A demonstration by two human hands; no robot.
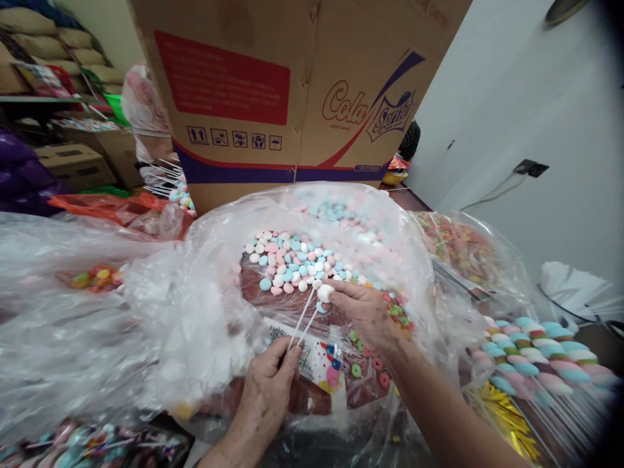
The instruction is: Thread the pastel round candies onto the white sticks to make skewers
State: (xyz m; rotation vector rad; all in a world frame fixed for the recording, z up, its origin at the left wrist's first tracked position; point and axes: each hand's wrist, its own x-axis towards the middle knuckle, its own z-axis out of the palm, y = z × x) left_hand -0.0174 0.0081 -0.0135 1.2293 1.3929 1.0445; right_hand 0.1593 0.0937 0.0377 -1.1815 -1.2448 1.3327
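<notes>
Two white sticks (303, 321) are pinched near their lower ends between the thumb and fingers of my left hand (271, 380). My right hand (363, 312) grips a white candy (325, 293) at the upper end of a stick. A second white piece sits at the other stick's tip, and a pale blue candy (320, 307) shows just below. Behind my fingers lies a heap of pink, white and blue candies (292, 260) inside a large clear plastic bag (209, 260). Below the sticks is a printed label (319, 361), with small ring-shaped candies (356, 370) beside it.
A tall cardboard box (234, 78) stands behind the bag. Finished candy skewers (541, 351) lie at the right near a gold ribbon (509, 419). Another bag of candies (458, 240) sits at the back right. Wrapped sweets (92, 445) fill the lower left corner.
</notes>
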